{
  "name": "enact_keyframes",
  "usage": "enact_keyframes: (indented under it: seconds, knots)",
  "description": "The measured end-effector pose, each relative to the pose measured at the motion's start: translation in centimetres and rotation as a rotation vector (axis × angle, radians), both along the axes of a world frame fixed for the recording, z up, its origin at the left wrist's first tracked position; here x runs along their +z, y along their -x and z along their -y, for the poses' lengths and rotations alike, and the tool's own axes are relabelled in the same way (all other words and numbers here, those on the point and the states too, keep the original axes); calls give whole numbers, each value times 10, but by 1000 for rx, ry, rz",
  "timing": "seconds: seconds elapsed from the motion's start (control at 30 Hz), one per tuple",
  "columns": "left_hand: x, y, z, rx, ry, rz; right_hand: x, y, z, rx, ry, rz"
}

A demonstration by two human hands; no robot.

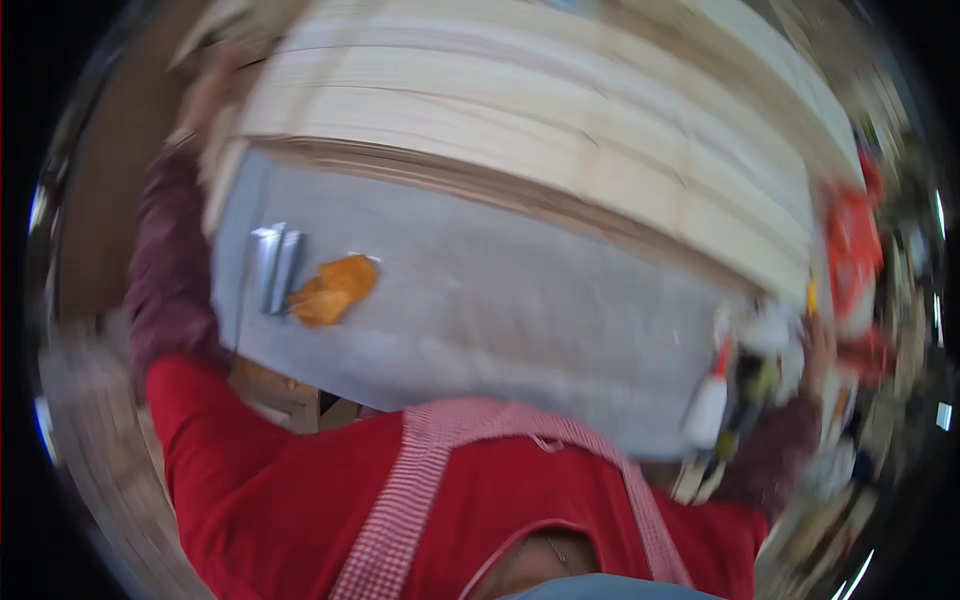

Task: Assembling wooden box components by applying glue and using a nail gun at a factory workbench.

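Pale wooden boards (pixel 480 130), stacked or laid side by side, span the far part of a grey tabletop (pixel 500 290). My left hand (pixel 210 95) reaches up to the far left, beside the left end of the boards. Motion blur smears its fingers. At the right edge of the table is my right hand (pixel 820 350), just below a small yellow thing (pixel 812 295) near the boards' right end. Its fingers are also blurred, and I cannot see whether it grips anything. A white bottle with a red nozzle (pixel 710 400) is near my right forearm.
On the table's left lie shiny metal strips (pixel 280 270) and a crumpled orange-yellow piece (pixel 335 290), perhaps cloth. A bright red plastic bag-like thing (pixel 855 250) is at the right, above cluttered small items. A brown panel (pixel 110 200) stands at the left.
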State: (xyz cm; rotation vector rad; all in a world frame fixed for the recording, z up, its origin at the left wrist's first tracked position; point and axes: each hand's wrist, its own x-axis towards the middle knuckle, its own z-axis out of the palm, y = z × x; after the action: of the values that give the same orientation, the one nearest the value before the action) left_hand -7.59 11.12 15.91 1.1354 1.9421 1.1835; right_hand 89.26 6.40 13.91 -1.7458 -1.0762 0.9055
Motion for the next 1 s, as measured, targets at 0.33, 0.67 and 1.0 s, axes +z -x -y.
enact_keyframes:
  seconds: [0.33, 0.67, 1.0]
  knots:
    - [58, -178, 99, 24, -286, -224, -6, 98, 79, 334, -6, 812]
    - [5, -268, 190, -379, -80, -161, -15, 92, 82, 386, -373, 1118]
    - [-8, -357, 196, -590, -79, -117, -4, 73, -29, 716, 490, 1521]
